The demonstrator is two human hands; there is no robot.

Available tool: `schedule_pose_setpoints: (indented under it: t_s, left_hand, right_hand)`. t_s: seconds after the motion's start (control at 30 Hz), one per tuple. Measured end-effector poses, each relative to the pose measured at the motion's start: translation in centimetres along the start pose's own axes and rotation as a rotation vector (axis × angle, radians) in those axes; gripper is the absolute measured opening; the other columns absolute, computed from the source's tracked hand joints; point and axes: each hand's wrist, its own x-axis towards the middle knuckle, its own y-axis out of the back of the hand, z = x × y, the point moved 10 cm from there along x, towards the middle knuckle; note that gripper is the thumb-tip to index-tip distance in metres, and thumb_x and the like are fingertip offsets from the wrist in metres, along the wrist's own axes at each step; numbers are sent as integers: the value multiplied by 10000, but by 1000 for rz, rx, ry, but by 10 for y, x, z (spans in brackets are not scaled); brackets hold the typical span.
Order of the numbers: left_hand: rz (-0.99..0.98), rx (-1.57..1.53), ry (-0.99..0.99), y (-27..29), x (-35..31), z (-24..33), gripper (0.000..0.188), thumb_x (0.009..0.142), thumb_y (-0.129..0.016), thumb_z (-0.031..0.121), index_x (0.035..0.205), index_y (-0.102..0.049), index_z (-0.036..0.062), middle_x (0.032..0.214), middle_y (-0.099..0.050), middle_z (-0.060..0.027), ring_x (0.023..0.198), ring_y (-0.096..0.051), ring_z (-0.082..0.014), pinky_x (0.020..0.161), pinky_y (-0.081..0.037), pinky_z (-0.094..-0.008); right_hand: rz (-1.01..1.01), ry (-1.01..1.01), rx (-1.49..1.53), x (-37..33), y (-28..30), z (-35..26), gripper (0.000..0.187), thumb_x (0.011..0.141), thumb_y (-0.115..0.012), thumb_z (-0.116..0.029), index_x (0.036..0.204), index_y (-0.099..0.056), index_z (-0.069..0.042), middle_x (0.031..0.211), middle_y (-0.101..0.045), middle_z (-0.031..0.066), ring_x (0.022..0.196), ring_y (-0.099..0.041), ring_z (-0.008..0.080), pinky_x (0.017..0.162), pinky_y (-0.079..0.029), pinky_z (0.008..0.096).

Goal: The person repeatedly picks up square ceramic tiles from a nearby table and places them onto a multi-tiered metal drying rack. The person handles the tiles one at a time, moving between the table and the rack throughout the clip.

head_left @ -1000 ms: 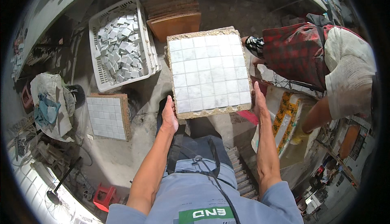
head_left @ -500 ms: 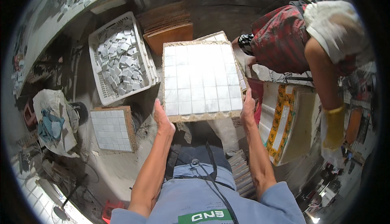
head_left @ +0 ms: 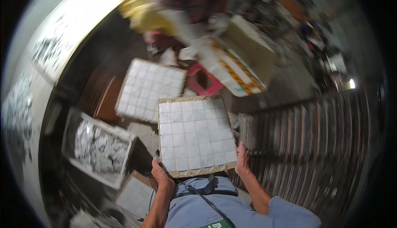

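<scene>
A square board of white tiles [head_left: 196,135] with a rough, crumbly tan edge is held level in front of my waist. My left hand [head_left: 162,175] grips its near left corner, thumb up along the side. On the opposite side, my right hand [head_left: 243,160] clasps the right edge near the front corner. Fingers of both hands are partly hidden beneath the board. Just beyond it, to the left, lies a second tiled board [head_left: 151,89], partly overlapped in view by mine.
Left of me stands a white plastic basket [head_left: 126,155] of loose tiles, with another tiled board [head_left: 136,195] below it. A slatted rack [head_left: 306,129] fills the right. Ahead are a pink stool [head_left: 202,79], a taped foam box [head_left: 244,54] and a co-worker's yellow sleeve [head_left: 142,15], blurred.
My body has turned right with the tiled board still in both hands. The basket and co-worker have shifted left in view, and the slatted rack now shows fully on the right.
</scene>
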Motion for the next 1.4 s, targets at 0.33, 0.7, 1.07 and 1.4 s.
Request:
schedule_pose_setpoints:
  t_s: [0.33,0.7,1.07,1.4]
  left_hand:
    - [-722,649,-285,-125,-118,-54,473,871,-406,467,1048,-474,34,880,-514,-40,830,-492,-153,746,-399,-304]
    - [-1608,892,-971,-243,-249,-85,517,759,-459,-12,1255,-320,-55,1086,-409,-150,1023,-428,-243,923,-349,-344]
    - [-1546,874,-354,-305,-258,-152,508,853,-491,378,1103,-506,-64,1075,-515,-122,950,-485,-202,845,-374,-317]
    - [-1476,1063,-302,-345,-255,-196,591,863,-463,418,1249,-436,-29,1260,-460,-123,1125,-433,-236,959,-300,-306]
  right_hand:
    - [599,-61,237,-151,228,95,497,901,-422,-414,1179,-439,-3,1026,-510,136,890,-466,244,818,-357,351]
    - [978,-10,230,-216,248,149,399,901,-458,-188,1282,-396,-86,952,-534,198,850,-491,314,781,-385,381]
    - [1286,250,556,-239,256,120,493,912,-352,-401,737,-512,31,644,-462,152,581,-400,223,606,-350,365]
    - [1265,327,1047,-231,254,117,449,865,-460,-455,652,-467,-60,607,-371,-1,575,-340,122,524,-293,305]
